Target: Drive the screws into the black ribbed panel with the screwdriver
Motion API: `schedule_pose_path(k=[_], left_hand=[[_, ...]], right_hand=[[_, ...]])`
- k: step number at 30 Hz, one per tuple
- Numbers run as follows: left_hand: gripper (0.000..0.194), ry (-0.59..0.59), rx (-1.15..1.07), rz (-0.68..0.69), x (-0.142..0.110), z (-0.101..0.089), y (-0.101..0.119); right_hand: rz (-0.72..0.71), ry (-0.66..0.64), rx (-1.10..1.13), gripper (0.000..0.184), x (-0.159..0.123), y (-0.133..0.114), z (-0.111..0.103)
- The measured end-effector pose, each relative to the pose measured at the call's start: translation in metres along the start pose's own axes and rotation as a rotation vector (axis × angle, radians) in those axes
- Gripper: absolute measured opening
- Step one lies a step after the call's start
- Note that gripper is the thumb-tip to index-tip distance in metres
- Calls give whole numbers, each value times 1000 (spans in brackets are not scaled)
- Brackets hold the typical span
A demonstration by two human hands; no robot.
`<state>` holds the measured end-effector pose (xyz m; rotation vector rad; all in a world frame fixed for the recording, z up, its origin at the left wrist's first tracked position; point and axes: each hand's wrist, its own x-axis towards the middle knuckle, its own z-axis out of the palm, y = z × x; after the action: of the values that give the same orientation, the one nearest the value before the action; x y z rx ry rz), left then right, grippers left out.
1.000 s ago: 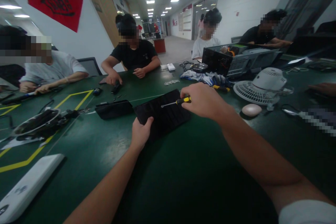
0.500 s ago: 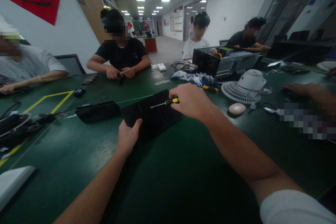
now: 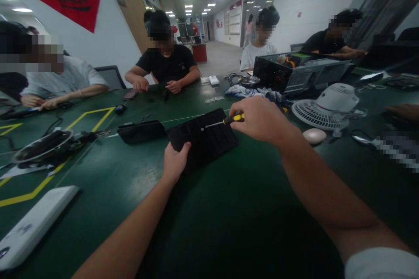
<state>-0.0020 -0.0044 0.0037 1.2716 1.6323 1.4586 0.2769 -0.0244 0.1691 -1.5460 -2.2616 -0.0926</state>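
Note:
My left hand (image 3: pixel 176 161) grips the near left edge of a flat black folder-like case (image 3: pixel 216 139), with the thumb on top. Dark bands run across the case's face; its exact kind is hard to tell. My right hand (image 3: pixel 262 120) is closed around the yellow-and-black handle of a screwdriver (image 3: pixel 234 118). Its thin metal shaft points left over the case. Near the tip is a small pale round spot; whether they touch I cannot tell. A second black case (image 3: pixel 140 131), long and narrow, lies on the green table (image 3: pixel 229 209) to the left.
On the right stand a white fan (image 3: pixel 338 104), a pale oval object (image 3: pixel 314 136) and an open computer case (image 3: pixel 294 72). A white oblong device (image 3: pixel 39 226) lies front left, with a black cable bundle (image 3: pixel 46 146) beyond it. Several people sit around the table.
The view has turned left, so things appear farther right. Both hands keep their holds, and a pale spot now shows by the screwdriver tip. The hands of the person opposite have moved apart.

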Motion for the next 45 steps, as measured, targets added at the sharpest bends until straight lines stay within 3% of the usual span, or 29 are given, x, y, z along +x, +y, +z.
schedule_pose_path(k=[10, 29, 38, 45], left_hand=[[45, 8, -3, -22, 3, 0, -7], [46, -7, -19, -5, 2, 1, -7], [47, -5, -10, 12, 2, 0, -7], [45, 2, -24, 8, 2, 0, -7]], right_hand=[[-74, -10, -16, 26, 3, -4, 12], [-49, -13, -37, 24, 3, -6, 14], [38, -280, -180, 39, 2, -11, 1], [26, -48, -97, 30, 2, 3, -1]])
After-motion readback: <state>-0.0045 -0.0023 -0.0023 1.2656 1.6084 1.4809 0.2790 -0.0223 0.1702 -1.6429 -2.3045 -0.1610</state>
